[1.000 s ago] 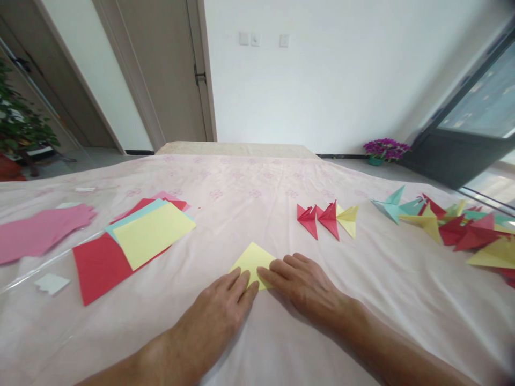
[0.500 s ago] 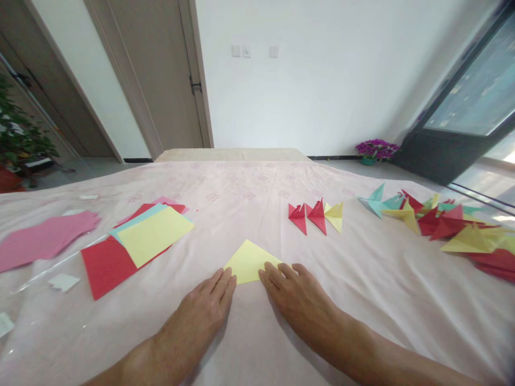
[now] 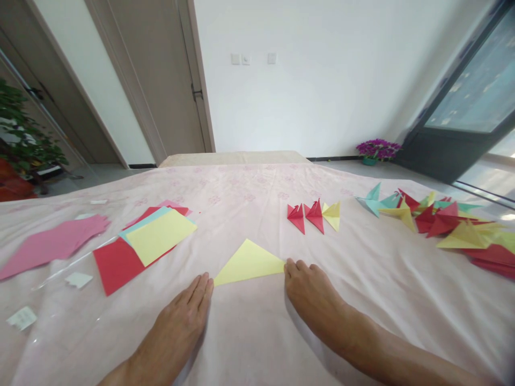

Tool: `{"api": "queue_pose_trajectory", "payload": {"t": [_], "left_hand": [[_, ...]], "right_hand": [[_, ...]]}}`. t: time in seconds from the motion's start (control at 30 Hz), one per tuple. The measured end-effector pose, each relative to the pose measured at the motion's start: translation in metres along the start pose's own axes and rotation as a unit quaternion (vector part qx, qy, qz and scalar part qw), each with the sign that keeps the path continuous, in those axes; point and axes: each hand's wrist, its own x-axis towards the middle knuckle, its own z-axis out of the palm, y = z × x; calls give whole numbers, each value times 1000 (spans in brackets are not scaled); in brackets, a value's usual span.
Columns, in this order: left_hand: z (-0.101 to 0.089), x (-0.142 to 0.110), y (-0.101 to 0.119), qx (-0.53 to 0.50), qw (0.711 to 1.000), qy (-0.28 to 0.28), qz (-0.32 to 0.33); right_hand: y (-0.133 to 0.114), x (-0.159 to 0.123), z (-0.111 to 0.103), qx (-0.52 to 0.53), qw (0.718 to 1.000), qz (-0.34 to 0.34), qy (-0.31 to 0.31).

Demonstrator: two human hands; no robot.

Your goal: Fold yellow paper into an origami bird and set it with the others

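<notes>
A sheet of yellow paper (image 3: 247, 264), folded into a triangle, lies on the tablecloth in front of me. Its long edge faces me and its peak points away. My left hand (image 3: 179, 316) rests flat and open at the left corner, fingers stretched out, fingertips at the paper's tip. At the right corner my right hand (image 3: 311, 287) presses down, its fingers slightly bent and covering that tip; its thumb is hidden. Beyond the right hand stand two red folded paper birds (image 3: 314, 217) and a yellow one (image 3: 332, 215).
Loose red paper (image 3: 116, 268), blue and yellow sheets (image 3: 161, 236) overlap at left, beside a pink paper stack (image 3: 56, 244) and white scraps (image 3: 78, 280). Several folded birds (image 3: 462, 233) pile up at right. A pale flowered tablecloth (image 3: 249, 332) covers the table.
Both hands have slid outward along the triangle's long edge, the left one leftward and the right one rightward, uncovering most of the yellow paper. My view has shifted slightly.
</notes>
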Motion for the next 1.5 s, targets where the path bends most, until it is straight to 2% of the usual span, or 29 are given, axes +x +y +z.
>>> {"api": "queue_pose_trajectory", "payload": {"t": [0.1,0.17,0.23,0.4,0.57,0.63,0.73,0.83,0.9,0.97,1.1,1.23,1.3,1.37,1.43,1.5], "left_hand": [[-1,-3,-3,-5,1000,-16,-11],[-2,0,-8,-39,999,-32,-18],[-5,6,-15,-99,993,-54,-37],[-15,28,-23,-234,959,-77,-138],[-10,43,-20,-321,933,-49,-155],[-7,49,-19,-335,928,-20,-161],[-8,61,-20,-327,929,43,-168],[-17,72,-20,-335,920,122,-161],[-22,75,-19,-375,900,174,-139],[-25,73,-19,-428,873,206,-108],[-18,63,-22,-524,822,203,-91],[1,55,-25,-615,753,178,-151],[7,55,-22,-646,721,169,-185],[7,57,-17,-668,694,165,-212],[5,59,-12,-681,679,157,-224],[2,61,-8,-679,687,148,-213]], "right_hand": [[10,5,6,13,999,20,-34],[21,13,9,70,993,53,-73],[32,23,10,127,986,76,-75],[36,36,18,260,961,94,12],[21,38,39,375,919,103,60],[17,39,46,416,899,101,97],[13,37,46,438,876,72,190],[8,31,37,386,879,13,278],[6,25,31,347,884,-34,313],[7,21,28,351,872,-97,327],[25,23,31,399,836,-220,308],[41,29,37,346,875,-198,276],[41,30,38,311,887,-184,286],[34,30,36,291,886,-175,316],[27,28,32,274,880,-178,345],[22,27,31,258,874,-194,362]]}}
